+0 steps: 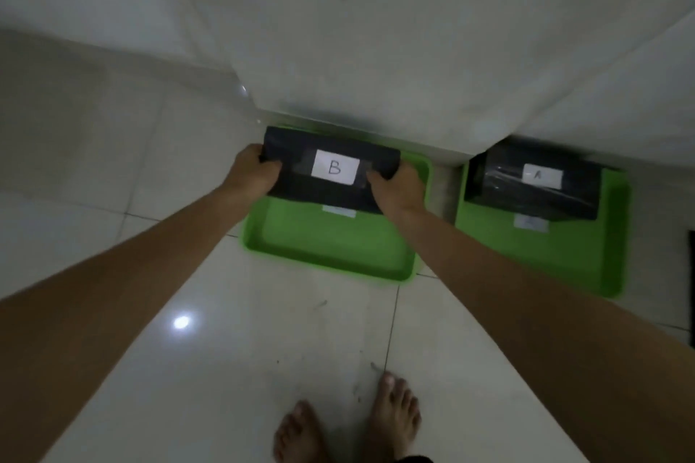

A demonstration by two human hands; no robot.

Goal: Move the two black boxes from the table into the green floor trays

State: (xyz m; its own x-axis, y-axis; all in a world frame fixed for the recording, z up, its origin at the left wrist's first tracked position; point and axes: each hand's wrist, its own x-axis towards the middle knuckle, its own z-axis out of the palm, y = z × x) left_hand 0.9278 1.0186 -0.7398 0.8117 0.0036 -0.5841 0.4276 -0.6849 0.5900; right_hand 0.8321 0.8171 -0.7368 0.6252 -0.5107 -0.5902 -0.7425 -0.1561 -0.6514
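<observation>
My left hand (252, 169) is closed around the left end of the black box marked B (331, 167), fingers curled over its top edge. My right hand (395, 186) grips the right end the same way, thumb side on the lid near the white paper label (334, 166) with the handwritten B. Both arms reach straight down and forward, bare to the edge of the view.

The box marked B sits over the far half of the left green tray (331, 252); I cannot tell whether it already rests on the tray floor or hangs just above it. A small pale label (339, 211) on the tray floor peeks out just below the box's near edge.

Just beside it to the right, a narrow strip of floor between them, lies the second green tray (545, 259). The black box marked A (534, 184) rests in its far half, wrapped in something glossy, with a white label on top. A blurred pale tag lies on that tray's floor just in front of it.

Both trays lie on the pale tiled floor (225, 350), pushed up against the white cloth (376, 49) hanging down from the worktop. My bare feet (398, 417) stand on the tiles at the bottom of the view.
</observation>
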